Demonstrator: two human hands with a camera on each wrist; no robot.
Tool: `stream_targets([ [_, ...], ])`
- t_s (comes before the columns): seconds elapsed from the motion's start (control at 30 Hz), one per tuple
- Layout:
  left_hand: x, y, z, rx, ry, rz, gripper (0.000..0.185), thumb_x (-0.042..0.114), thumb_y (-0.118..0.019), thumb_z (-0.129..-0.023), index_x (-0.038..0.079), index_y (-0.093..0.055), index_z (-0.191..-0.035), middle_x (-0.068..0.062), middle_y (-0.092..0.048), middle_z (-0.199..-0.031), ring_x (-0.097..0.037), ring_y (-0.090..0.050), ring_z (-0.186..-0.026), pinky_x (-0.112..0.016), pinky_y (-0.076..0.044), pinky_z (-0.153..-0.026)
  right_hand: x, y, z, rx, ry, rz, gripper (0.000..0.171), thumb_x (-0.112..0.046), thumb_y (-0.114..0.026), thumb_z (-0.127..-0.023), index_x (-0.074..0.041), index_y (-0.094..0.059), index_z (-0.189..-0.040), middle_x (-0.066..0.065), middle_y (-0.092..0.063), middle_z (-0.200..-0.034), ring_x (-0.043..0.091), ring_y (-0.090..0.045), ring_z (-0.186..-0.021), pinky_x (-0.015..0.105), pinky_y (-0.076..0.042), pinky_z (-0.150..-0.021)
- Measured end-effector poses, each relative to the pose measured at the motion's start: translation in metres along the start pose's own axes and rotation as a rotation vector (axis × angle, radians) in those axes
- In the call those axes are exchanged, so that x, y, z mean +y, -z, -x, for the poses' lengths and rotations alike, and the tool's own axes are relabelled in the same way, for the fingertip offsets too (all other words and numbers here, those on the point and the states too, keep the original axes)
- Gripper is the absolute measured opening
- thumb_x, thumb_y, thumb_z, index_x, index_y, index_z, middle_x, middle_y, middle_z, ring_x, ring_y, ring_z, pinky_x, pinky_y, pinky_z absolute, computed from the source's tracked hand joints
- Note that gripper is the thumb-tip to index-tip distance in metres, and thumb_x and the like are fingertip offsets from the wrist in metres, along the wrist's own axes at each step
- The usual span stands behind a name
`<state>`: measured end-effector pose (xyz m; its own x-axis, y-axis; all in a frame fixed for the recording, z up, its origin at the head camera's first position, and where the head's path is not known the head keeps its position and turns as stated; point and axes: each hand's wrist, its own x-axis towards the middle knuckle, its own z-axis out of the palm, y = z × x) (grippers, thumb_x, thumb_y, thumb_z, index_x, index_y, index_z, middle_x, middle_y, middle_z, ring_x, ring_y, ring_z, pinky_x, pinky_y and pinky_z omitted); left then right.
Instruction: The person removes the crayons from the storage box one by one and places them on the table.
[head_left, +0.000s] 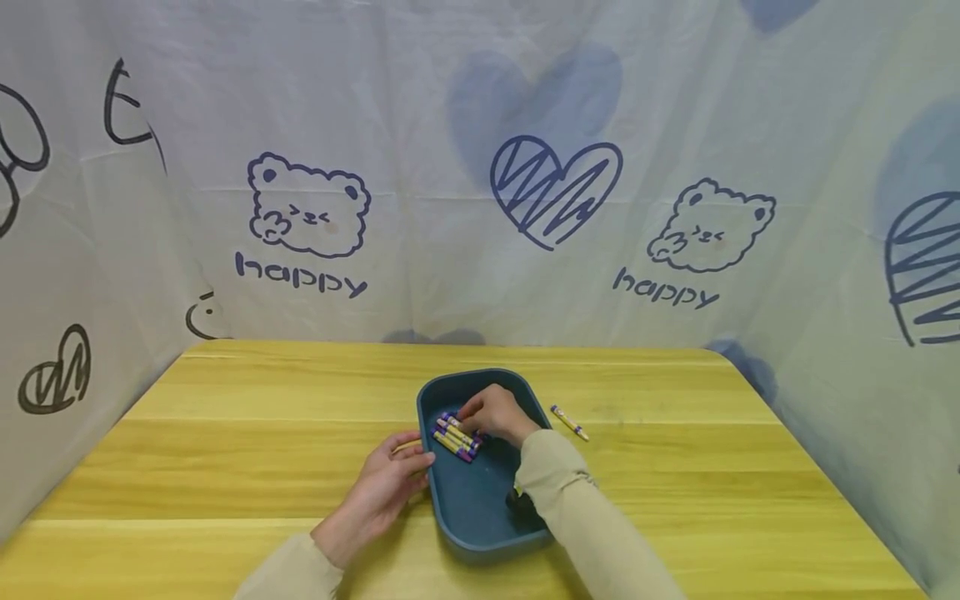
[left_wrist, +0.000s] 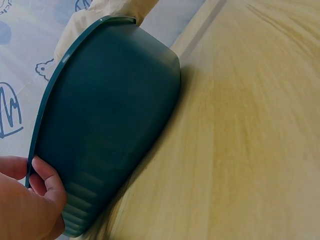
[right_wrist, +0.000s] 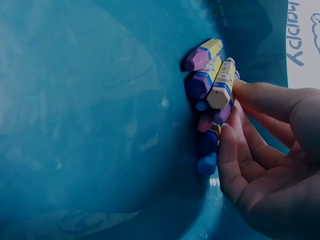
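Note:
A dark teal plastic bin [head_left: 480, 546] stands on the table in the head view. My left hand [head_left: 386, 483] grips its left side, thumb at the rim and fingers against the outer wall; the left wrist view shows the rim [left_wrist: 49, 92] pinched between them. Inside the bin, my right hand [head_left: 498, 412] reaches down to a pile of crayons [head_left: 454, 445] with yellow wrappers and purple or blue ends. Seen from the right wrist, thumb and fingers pinch a beige-ended crayon [right_wrist: 220, 97] on top of the pile. A pink-ended crayon [right_wrist: 200, 57] lies beside it.
One loose crayon [head_left: 570, 423] lies on the yellow wooden table [head_left: 300, 400], just right of the bin. Behind the table and along both sides hangs a pale printed curtain [head_left: 420, 233]. My right forearm crosses over the bin's right rim.

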<state>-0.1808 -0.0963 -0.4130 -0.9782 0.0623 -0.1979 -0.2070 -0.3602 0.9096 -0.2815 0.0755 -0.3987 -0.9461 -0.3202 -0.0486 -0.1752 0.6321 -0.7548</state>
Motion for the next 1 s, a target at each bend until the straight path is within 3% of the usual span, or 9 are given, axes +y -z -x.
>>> stream_targets([
  [0.3, 0.0014, -0.0015, 0.0012, 0.008, 0.005, 0.004, 0.049, -0.009, -0.055, -0.090, -0.008, -0.033, -0.134, -0.010, -0.051, -0.099, -0.013, -0.053, -0.078, -0.022, -0.048, -0.067, 0.0009, -0.0016, -0.0009, 0.007, 0.023, 0.016, 0.008, -0.002, -0.071, -0.082, 0.002, -0.076, -0.088, 0.007, -0.070, -0.077, 0.011, -0.059, -0.058, 0.025, -0.052, -0.056],
  [0.53, 0.0000, -0.0004, 0.0008, -0.001, -0.011, 0.012, 0.051, -0.009, -0.056, -0.090, -0.008, -0.032, -0.134, -0.008, -0.052, -0.097, -0.012, -0.053, -0.078, -0.023, -0.048, -0.067, 0.0006, -0.0007, -0.0002, 0.035, 0.020, 0.015, 0.013, -0.007, -0.070, -0.084, 0.000, -0.076, -0.093, 0.007, -0.071, -0.085, 0.012, -0.062, -0.073, 0.028, -0.053, -0.065],
  [0.83, -0.0002, -0.0010, 0.0019, 0.003, -0.001, 0.011, 0.048, -0.010, -0.055, -0.089, -0.009, -0.033, -0.132, -0.007, -0.051, -0.094, -0.012, -0.053, -0.077, -0.022, -0.047, -0.065, -0.0011, 0.0035, -0.0006, 0.090, -0.023, -0.109, 0.015, -0.013, -0.066, -0.089, -0.004, -0.075, -0.097, 0.005, -0.069, -0.090, 0.014, -0.060, -0.068, 0.028, -0.051, -0.062],
  [1.0, 0.0003, -0.0013, 0.0019, -0.001, 0.001, 0.013, 0.048, -0.010, -0.054, -0.090, -0.009, -0.033, -0.133, -0.007, -0.051, -0.096, -0.012, -0.053, -0.077, -0.022, -0.047, -0.065, -0.0038, 0.0081, -0.0010, 0.115, -0.021, -0.168, 0.016, -0.015, -0.066, -0.091, -0.004, -0.075, -0.099, 0.006, -0.069, -0.098, 0.014, -0.061, -0.073, 0.029, -0.052, -0.065],
])
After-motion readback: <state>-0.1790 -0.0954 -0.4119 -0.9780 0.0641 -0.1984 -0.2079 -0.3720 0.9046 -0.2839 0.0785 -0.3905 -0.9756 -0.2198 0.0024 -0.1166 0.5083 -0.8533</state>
